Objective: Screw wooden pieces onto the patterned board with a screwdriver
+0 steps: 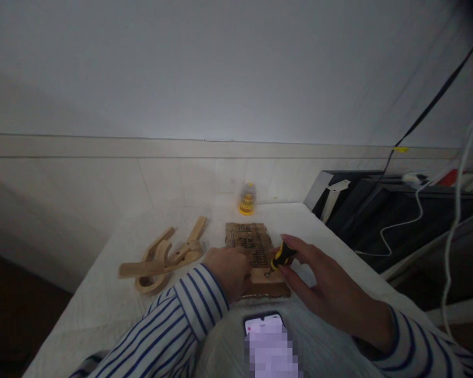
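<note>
My right hand [319, 278] grips a small yellow and black screwdriver [283, 255] between thumb and fingers, its tip pointing down and left at a small metal piece on a wooden strip [260, 274]. That strip lies over a piece of printed brown cardboard [242, 231] on the table. My left hand [228, 265] is closed at the strip's left end and seems to press or hold it; the fingertips are hidden. Left of my sleeve lie several joined wooden parts [169, 262], some curved and some straight.
A clear, yellow-based container [247, 199] stands at the back by the wall. A lit phone [270, 341] is close to me at the near side. Dark panels [362, 210] and a white cable [455, 236] are off the table's right side. White cloth [98, 299] covers the table.
</note>
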Tool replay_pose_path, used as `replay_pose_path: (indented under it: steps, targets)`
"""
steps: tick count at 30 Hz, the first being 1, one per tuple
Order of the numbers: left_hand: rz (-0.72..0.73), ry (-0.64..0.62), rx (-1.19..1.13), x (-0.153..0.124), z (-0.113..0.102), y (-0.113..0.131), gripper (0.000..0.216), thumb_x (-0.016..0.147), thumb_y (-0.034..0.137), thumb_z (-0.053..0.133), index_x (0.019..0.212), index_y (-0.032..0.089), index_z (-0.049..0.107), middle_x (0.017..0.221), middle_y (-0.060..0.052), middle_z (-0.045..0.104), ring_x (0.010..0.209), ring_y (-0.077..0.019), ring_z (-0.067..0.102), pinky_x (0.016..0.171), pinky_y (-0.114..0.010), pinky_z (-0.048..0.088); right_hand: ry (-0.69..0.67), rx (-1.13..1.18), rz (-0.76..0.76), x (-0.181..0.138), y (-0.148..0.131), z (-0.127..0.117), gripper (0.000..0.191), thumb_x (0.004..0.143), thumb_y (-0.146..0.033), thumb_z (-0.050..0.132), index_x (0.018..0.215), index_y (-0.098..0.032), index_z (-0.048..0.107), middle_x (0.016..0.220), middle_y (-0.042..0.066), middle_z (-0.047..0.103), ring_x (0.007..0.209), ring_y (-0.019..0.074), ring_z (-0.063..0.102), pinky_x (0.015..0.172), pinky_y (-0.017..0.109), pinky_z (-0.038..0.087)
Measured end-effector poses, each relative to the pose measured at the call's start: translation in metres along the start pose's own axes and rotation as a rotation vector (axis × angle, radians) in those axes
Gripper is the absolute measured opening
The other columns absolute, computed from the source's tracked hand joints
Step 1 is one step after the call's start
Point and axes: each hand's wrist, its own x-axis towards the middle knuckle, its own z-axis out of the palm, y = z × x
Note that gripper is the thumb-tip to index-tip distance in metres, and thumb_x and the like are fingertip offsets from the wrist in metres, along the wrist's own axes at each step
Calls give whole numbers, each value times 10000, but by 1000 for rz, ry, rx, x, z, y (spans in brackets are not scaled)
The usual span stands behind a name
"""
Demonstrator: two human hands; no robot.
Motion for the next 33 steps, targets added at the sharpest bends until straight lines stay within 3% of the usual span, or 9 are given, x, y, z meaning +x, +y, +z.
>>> replay_pose_path:
  steps: [17, 25, 33]
  targets:
    - [5, -7, 5, -1, -1, 0, 220, 779, 275, 456, 768, 176, 652, 911, -84, 639, 776, -259, 634, 636, -386, 527, -25, -21, 3, 4, 1, -2, 422, 862, -214, 453, 1265, -209, 328, 982, 91, 634, 766, 204, 614, 665, 393, 519]
    - [4, 8, 0, 0, 2, -1, 225, 781, 265, 446, 775, 180, 654, 886, -85, 643, 793, -258, 638, 666, -388, 526, -5, -29, 1, 3, -2, 1, 394, 876, -231, 443, 1254, -199, 335, 899, 69, 637, 734, 194, 606, 648, 366, 518]
    - [11, 10, 14, 0, 1, -1, 226, 780, 268, 450, 770, 178, 656, 886, -75, 639, 761, -254, 638, 624, -385, 534, 27, -23, 86, -3, 2, 7, 428, 879, -315, 451, 1277, -215, 331, 904, 77, 632, 776, 217, 619, 631, 380, 543]
